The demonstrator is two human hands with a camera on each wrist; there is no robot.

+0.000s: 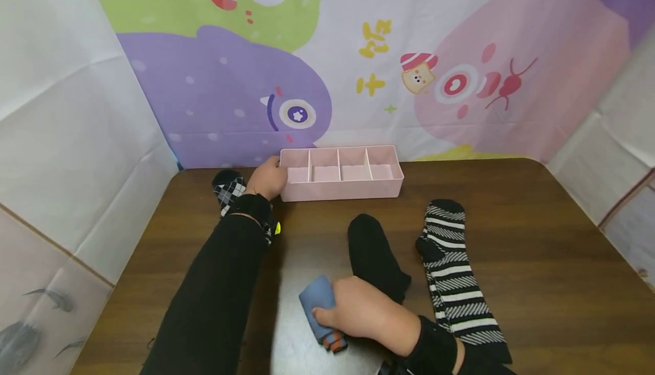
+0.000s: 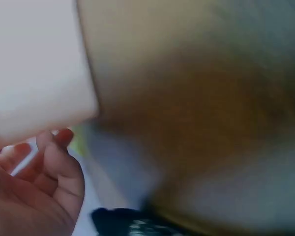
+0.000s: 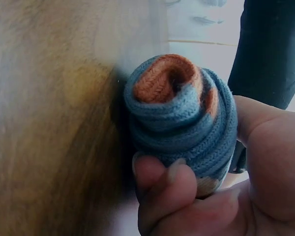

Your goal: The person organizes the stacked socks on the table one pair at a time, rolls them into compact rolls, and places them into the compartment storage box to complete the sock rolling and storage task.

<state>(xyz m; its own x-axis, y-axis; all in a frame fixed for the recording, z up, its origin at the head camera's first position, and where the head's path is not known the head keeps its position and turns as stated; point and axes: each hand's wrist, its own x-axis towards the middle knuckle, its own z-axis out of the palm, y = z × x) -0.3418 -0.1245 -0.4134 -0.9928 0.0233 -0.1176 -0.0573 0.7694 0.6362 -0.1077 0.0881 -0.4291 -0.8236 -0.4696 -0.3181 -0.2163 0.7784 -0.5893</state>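
Observation:
At the left end of a pink divided box (image 1: 341, 191), my left hand (image 1: 267, 179) grips the box's edge. The left wrist view shows the box's pale wall (image 2: 39, 64) close up, with the left hand's curled fingers (image 2: 59, 167) at its lower edge. Low over the table's front middle, my right hand (image 1: 360, 309) holds a rolled blue sock (image 1: 316, 301) with orange parts. Seen from the right wrist, the rolled sock (image 3: 182, 120) shows its coiled end, orange at the core, between the thumb and curled fingers (image 3: 169, 191) of the right hand.
A black sock (image 1: 376, 255) lies beyond the right hand, partly hidden by it. Right of it lies a black-and-white striped sock pair (image 1: 460, 273). A checkered sock (image 1: 228, 188) sits left of the left hand. Behind the wooden table (image 1: 542, 238) hangs a printed cloth (image 1: 358, 113).

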